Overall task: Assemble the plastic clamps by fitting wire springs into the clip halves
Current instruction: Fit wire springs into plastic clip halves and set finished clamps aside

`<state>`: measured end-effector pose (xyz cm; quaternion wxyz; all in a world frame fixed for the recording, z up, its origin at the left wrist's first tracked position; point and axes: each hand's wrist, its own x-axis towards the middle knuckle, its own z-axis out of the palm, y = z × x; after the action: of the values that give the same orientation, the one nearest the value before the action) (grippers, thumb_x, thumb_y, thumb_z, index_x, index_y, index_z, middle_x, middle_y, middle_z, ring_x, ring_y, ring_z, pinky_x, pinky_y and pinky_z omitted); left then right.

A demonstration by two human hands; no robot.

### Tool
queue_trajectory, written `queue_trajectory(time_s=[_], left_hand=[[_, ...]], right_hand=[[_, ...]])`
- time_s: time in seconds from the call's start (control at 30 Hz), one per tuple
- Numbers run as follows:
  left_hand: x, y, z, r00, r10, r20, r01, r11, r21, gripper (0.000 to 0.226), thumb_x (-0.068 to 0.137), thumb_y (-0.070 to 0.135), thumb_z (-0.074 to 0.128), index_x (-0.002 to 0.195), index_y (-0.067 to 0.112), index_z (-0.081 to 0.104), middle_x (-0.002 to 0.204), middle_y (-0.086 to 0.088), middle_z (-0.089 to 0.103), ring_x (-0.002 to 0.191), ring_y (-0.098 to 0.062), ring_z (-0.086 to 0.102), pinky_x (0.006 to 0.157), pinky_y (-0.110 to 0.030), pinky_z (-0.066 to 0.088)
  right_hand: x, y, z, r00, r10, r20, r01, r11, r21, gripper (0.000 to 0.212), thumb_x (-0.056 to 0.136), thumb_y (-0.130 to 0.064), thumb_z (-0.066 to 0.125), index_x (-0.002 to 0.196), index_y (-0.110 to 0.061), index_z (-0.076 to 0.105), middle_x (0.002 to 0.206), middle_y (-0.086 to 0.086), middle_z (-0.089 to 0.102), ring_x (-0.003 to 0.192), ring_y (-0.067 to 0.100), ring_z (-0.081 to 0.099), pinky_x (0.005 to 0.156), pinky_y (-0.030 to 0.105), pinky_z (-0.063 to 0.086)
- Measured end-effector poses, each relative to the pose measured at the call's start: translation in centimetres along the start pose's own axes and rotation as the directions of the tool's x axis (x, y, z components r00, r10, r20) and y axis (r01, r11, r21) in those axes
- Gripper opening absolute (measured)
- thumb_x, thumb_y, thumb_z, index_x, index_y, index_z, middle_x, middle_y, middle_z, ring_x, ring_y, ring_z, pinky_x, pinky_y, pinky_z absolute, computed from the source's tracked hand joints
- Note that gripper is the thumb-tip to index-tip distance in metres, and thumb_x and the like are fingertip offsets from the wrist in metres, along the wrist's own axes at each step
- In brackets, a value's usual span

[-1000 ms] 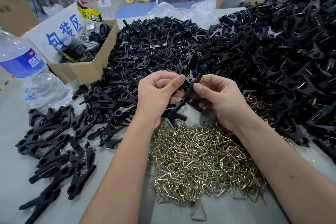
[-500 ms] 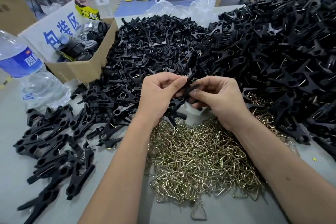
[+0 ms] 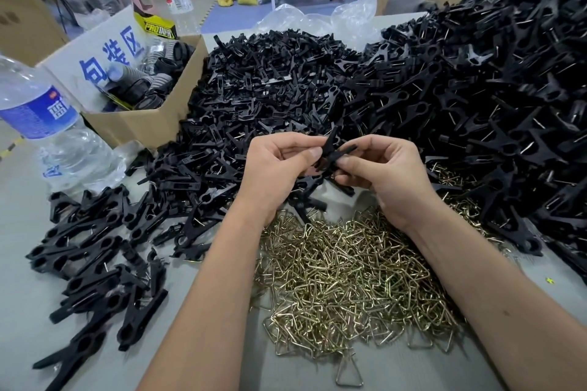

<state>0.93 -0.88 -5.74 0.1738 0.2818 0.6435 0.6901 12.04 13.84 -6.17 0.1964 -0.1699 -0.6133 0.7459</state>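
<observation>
Clamp point(image 3: 333, 151): black plastic, two narrow clip halves crossed in a shallow X, matte, held above the table point(image 3: 28, 289) at the centre of my view. I cannot tell whether a spring sits in it. My left hand point(image 3: 276, 171) pinches its near-left end, thumb and forefinger curled and pressed together on the plastic. My right hand point(image 3: 387, 174) pinches the right end, fingertips closed on it, the other fingers curled beneath.

Wire springs point(image 3: 349, 279): brass-coloured bent loops, heaped loosely at 6 o'clock from the clamp, between and under my forearms. One loop lies apart at the heap's near edge.

Loose clip halves point(image 3: 270, 89): a broad black pile from 9 to 12 o'clock, its edge touching the cardboard box point(image 3: 143, 124) at 10 o'clock. Assembled clamps point(image 3: 492, 89): a taller mound from 1 to 4 o'clock, wire ends showing, reaching the right edge of the frame. A smaller scatter of black clamps point(image 3: 89, 263) lies at 8 o'clock.

A water bottle point(image 3: 41, 124) stands at 9 o'clock, near the box.

Open room: bare grey table shows at 7 o'clock beyond the scatter and at 5 o'clock beside the springs.
</observation>
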Motion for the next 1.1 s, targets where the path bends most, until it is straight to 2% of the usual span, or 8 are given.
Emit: queue_trajectory(time_s=[0.2,0.37,0.53,0.73,0.83,0.93,1.0,1.1], left_hand=[[0.0,-0.1,0.2,1.000,0.016,-0.017,-0.016,1.000,-0.001,0.027,0.091,-0.007,0.070,0.094,0.016,0.082,0.088,-0.008,0.080,0.083,-0.021,0.077,0.074,-0.028,0.062],[-0.1,-0.2,0.2,0.999,0.022,-0.043,-0.023,1.000,-0.019,0.026,0.091,-0.008,0.069,0.093,0.014,0.081,0.087,-0.008,0.080,0.084,-0.022,0.078,0.073,-0.026,0.061],[0.0,-0.3,0.3,0.999,0.028,-0.016,-0.028,1.000,0.011,0.021,0.091,-0.008,0.070,0.097,0.008,0.081,0.087,-0.007,0.080,0.080,-0.016,0.077,0.071,-0.023,0.060],[-0.1,-0.3,0.0,0.999,0.031,0.024,-0.032,0.998,0.061,0.017,0.090,-0.007,0.072,0.104,0.002,0.079,0.089,-0.008,0.080,0.081,-0.017,0.077,0.071,-0.023,0.060],[-0.2,-0.3,-0.3,0.996,0.040,0.083,-0.049,0.993,0.103,0.030,0.081,-0.003,0.083,0.110,0.003,0.077,0.092,-0.011,0.080,0.085,-0.025,0.078,0.080,-0.035,0.064],[-0.1,-0.4,-0.2,0.994,0.071,0.077,-0.081,0.986,0.144,0.041,0.071,-0.005,0.089,0.109,0.002,0.077,0.093,-0.009,0.080,0.084,-0.018,0.076,0.081,-0.031,0.063],[0.1,-0.5,-0.4,0.994,0.089,0.065,-0.098,0.983,0.153,0.040,0.070,-0.006,0.089,0.107,0.004,0.078,0.092,-0.006,0.080,0.083,-0.016,0.077,0.078,-0.025,0.061],[0.4,-0.6,-1.1,0.993,0.114,0.016,-0.115,0.981,0.153,0.038,0.072,-0.003,0.089,0.105,0.013,0.080,0.093,-0.002,0.081,0.085,-0.019,0.078,0.079,-0.029,0.062]], right_hand=[[-0.1,-0.2,0.2,1.000,0.009,-0.002,-0.009,1.000,0.002,0.016,0.086,0.007,0.075,0.089,-0.008,0.078,0.085,0.017,0.074,0.064,0.021,0.073,0.063,0.036,0.062],[0.0,-0.2,0.0,1.000,-0.016,0.002,0.016,0.998,0.054,0.021,0.086,0.012,0.072,0.084,-0.008,0.078,0.079,0.012,0.074,0.063,0.020,0.072,0.059,0.024,0.060],[0.1,0.0,0.0,1.000,-0.011,-0.012,0.012,1.000,0.022,0.018,0.086,0.011,0.073,0.087,-0.006,0.078,0.081,0.013,0.074,0.066,0.022,0.073,0.063,0.027,0.062],[-0.1,0.0,0.0,1.000,-0.006,-0.013,0.006,0.999,0.035,0.019,0.085,0.011,0.073,0.082,-0.007,0.076,0.074,0.009,0.073,0.059,0.017,0.072,0.053,0.024,0.058],[-0.1,-0.1,0.0,1.000,-0.013,-0.014,0.014,0.998,0.061,0.020,0.085,0.013,0.072,0.078,-0.006,0.074,0.072,0.012,0.073,0.058,0.017,0.072,0.053,0.021,0.056],[-0.1,0.0,0.1,1.000,-0.022,-0.014,0.023,0.997,0.073,0.025,0.085,0.012,0.073,0.072,-0.009,0.073,0.074,0.016,0.074,0.061,0.020,0.072,0.058,0.022,0.059],[-0.1,0.2,0.3,0.999,-0.038,0.003,0.038,0.997,0.070,0.020,0.085,0.011,0.075,0.077,-0.007,0.072,0.077,0.018,0.074,0.065,0.022,0.073,0.062,0.025,0.061],[-0.1,0.1,0.2,0.994,-0.085,0.062,0.084,0.996,0.019,0.012,0.084,0.006,0.079,0.092,0.000,0.072,0.081,0.016,0.075,0.068,0.024,0.074,0.064,0.029,0.062]])
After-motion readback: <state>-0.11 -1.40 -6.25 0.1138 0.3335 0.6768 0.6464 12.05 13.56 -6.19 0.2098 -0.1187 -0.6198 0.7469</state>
